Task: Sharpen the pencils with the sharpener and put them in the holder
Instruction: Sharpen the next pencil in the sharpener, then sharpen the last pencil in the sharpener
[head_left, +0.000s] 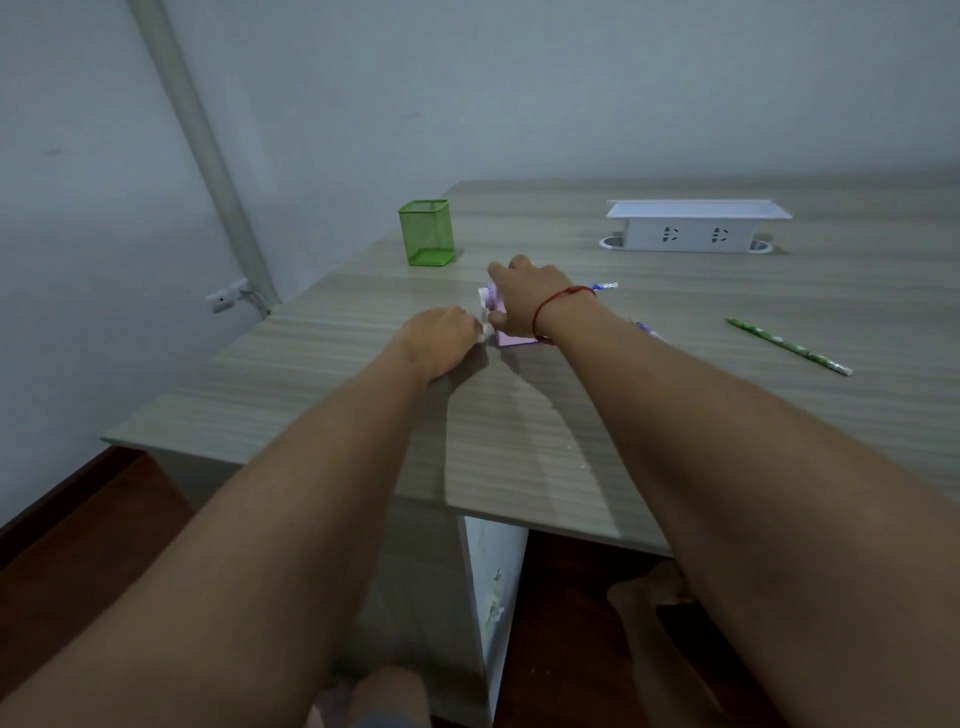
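**Sharpening step: one pencil in the crank sharpener, none yet in the holder.**
The right hand (519, 301) clamps the pink sharpener (511, 340) from above, and the left hand (441, 338) pinches its white crank (484, 332). A blue-patterned pencil (605, 286) projects at 3 o'clock, apparently inserted. The green mesh holder (426, 234) stands at 11 o'clock and a green pencil (787, 345) lies at 4 o'clock. The next move probably calls for steady cranking against firm downward pressure.

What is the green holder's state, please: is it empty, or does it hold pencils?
Empty: no pencil sticks out of the green holder, and its see-through mesh shows nothing inside.
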